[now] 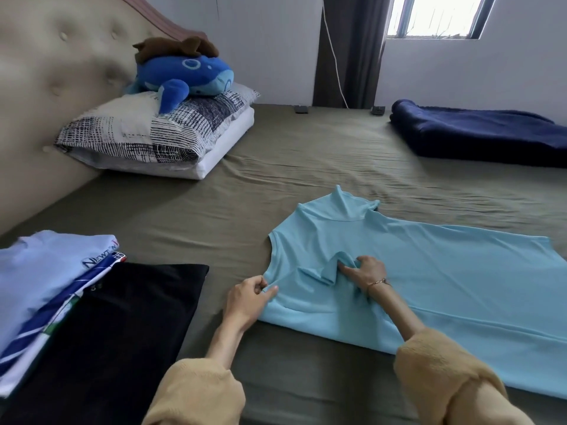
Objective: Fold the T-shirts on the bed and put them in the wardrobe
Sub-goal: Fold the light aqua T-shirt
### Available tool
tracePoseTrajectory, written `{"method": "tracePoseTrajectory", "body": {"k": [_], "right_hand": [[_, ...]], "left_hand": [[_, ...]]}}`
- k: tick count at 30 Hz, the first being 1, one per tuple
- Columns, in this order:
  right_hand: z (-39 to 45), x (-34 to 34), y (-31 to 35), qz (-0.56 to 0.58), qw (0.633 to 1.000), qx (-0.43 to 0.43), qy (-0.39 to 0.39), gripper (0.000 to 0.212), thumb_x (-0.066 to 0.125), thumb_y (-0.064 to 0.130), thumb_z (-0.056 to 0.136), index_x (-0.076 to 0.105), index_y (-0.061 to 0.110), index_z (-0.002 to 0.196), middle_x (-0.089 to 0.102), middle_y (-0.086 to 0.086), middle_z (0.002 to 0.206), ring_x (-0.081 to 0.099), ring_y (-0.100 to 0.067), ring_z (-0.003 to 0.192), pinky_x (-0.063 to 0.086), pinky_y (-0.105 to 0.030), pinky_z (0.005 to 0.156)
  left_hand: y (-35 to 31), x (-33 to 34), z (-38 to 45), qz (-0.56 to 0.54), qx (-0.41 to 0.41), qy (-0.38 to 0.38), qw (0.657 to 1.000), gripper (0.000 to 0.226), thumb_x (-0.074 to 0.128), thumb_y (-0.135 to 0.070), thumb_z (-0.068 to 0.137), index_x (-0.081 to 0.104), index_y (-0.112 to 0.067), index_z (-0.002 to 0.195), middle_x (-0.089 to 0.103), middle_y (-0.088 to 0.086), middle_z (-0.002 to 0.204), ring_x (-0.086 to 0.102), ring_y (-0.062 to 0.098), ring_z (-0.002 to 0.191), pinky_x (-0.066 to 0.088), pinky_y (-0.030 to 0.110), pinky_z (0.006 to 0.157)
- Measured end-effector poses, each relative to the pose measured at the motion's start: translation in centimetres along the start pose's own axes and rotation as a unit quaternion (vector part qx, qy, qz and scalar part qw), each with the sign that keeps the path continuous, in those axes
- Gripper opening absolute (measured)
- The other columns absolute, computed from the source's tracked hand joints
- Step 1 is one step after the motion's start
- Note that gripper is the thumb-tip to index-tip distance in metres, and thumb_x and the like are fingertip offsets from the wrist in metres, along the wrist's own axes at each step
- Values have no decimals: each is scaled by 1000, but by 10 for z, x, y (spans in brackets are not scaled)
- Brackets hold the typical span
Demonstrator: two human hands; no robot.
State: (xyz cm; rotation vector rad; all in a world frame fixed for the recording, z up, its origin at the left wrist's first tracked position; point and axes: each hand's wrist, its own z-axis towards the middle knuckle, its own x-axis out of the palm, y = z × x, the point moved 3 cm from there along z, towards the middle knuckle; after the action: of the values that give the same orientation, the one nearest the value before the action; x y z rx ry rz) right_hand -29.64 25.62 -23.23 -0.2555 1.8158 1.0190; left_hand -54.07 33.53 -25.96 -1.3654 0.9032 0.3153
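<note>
A light blue T-shirt [429,271] lies spread flat on the olive bed sheet [214,216], its collar end toward the left. My left hand [248,297] pinches the shirt's left edge between thumb and fingers. My right hand [365,268] grips a bunched fold of the shirt's fabric near its middle. At the left, a folded pale blue T-shirt [46,271] lies on top of a white and blue striped one [36,342]. Beside them lies a folded black garment [116,332].
Two stacked pillows [159,136] with a blue plush toy [187,76] sit against the padded headboard [46,72]. A folded navy blanket [478,133] lies at the far right. A dark curtain [349,47] and a window [435,15] are behind the bed.
</note>
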Motion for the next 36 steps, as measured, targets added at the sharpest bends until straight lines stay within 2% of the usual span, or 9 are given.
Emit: {"method": "tracePoseTrajectory", "body": {"k": [2,5,9,12,15,22,26,30,36], "right_hand": [[-2,3,2,10,999,16,-45,36,60,40,88,59,4,81,62,-21,103,56,-34,102,41,-34,77],[-9,4,3,5,992,39,-120,43,61,35,88,49,3,114,53,-18,120,48,-32,117,42,-42,88],[-24,0,8,-177,950,-83,-244,28,62,26,84,54,9,106,53,-11,109,49,-28,107,33,-43,87],[-34,10,15,-154,937,-231,-213,9,61,23,81,60,15,85,62,-2,88,59,-23,92,28,-37,82],[-32,19,17,-129,946,-271,-127,13,53,26,86,62,21,95,63,6,97,57,-16,101,23,-32,79],[-16,17,12,-207,958,-185,-76,51,42,31,95,29,31,144,28,8,151,27,-8,137,13,-44,111],[-13,-7,-6,-150,973,-62,-164,51,52,36,88,40,23,135,45,-1,136,38,-17,128,26,-41,103],[-6,-21,-26,-83,989,80,-88,49,50,48,86,55,11,117,57,-13,120,52,-29,114,38,-38,91],[3,-22,-33,3,997,56,-45,31,50,24,92,58,4,114,58,-20,120,55,-33,111,44,-34,86]], "left_hand": [[-2,1,-4,35,11,-26,999,32,56,-44,89,47,-21,69,62,-2,72,59,22,79,34,32,65],[-5,6,-9,76,14,-55,995,33,48,-46,93,42,-21,73,64,0,78,60,28,86,32,33,64],[-3,8,-10,84,19,-61,994,32,45,-45,95,40,-23,72,58,-3,72,61,28,86,31,31,64],[-3,11,-10,82,18,-67,994,31,45,-45,95,41,-24,73,61,-1,75,62,28,86,32,32,65],[0,12,-10,81,18,-76,994,29,45,-46,94,42,-25,74,64,0,77,62,29,85,34,32,64],[3,14,-9,49,1,-84,995,33,48,-46,92,42,-25,69,64,0,74,60,28,81,35,33,63],[5,15,-7,40,-7,-84,996,33,48,-45,92,42,-25,66,66,2,74,60,29,80,36,34,63],[6,14,-7,43,-12,-85,995,32,48,-45,92,44,-24,67,66,0,75,60,27,79,36,33,63],[6,15,-7,43,-12,-84,996,33,47,-44,93,43,-24,67,66,3,75,60,28,79,40,34,66]]}}
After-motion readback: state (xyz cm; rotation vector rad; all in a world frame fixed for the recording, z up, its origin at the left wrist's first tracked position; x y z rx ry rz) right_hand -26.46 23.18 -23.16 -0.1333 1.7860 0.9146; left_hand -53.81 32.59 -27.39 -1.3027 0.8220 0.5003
